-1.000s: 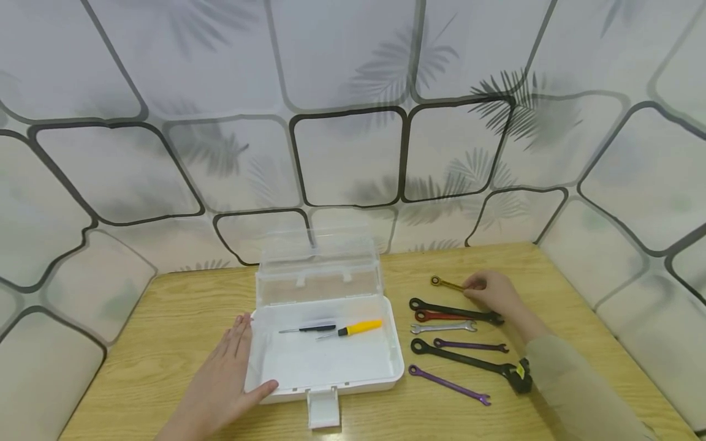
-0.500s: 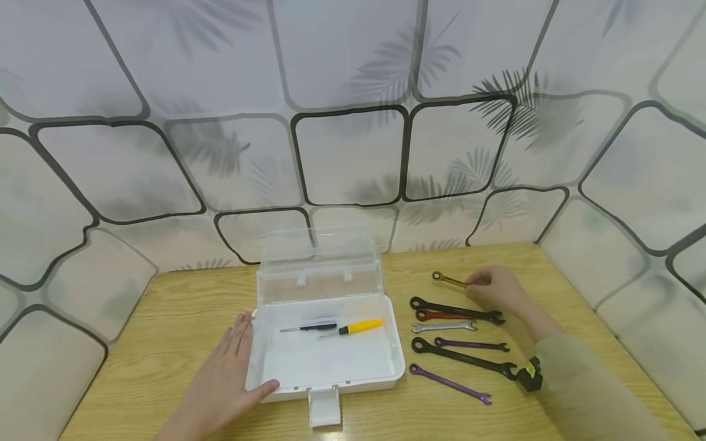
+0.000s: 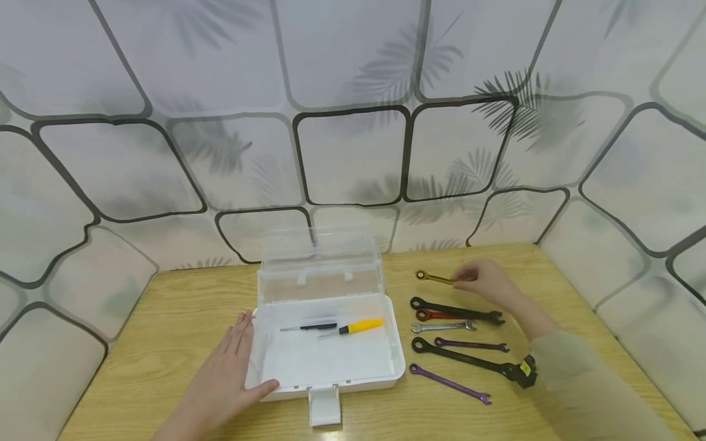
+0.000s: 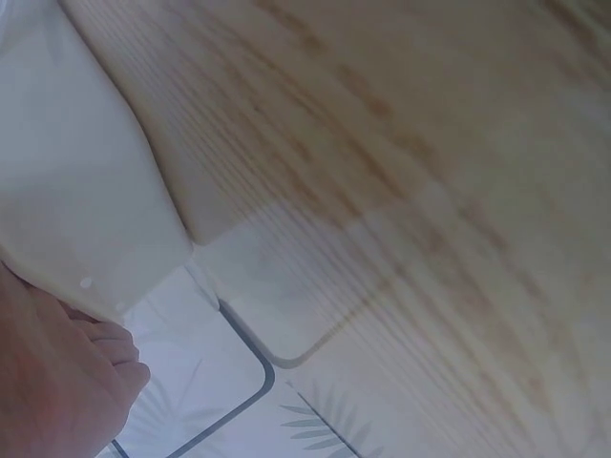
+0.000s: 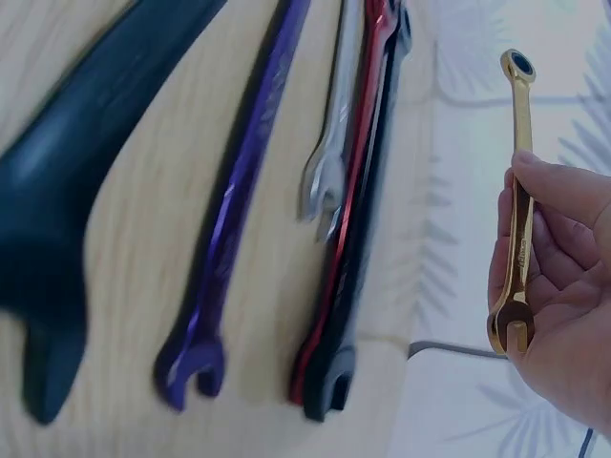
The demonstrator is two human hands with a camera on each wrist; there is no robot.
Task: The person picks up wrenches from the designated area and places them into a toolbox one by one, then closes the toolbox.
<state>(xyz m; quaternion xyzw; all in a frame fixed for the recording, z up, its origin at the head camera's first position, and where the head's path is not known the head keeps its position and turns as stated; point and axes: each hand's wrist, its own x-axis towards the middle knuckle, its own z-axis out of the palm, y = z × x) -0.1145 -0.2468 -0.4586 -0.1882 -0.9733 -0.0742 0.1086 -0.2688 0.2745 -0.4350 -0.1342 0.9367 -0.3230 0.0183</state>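
My right hand pinches a gold ratcheting combination wrench between thumb and fingers, its ring end pointing away from the palm. In the head view this wrench is at the back right of the table, behind the row of other wrenches. My left hand lies with straight fingers along the left side of a white plastic toolbox, thumb over its front corner. Inside the box are a small black-handled screwdriver and a yellow-handled screwdriver. The clear lid stands raised at the back.
Right of the box lie a black wrench, a red wrench, a silver open-end wrench, a short purple wrench, a large black wrench and a longer purple wrench. A patterned curtain surrounds the wooden table.
My right hand, with the gold wrench, drew slightly right and back at first, then moved left toward the box. The left hand and the box have stayed in place.
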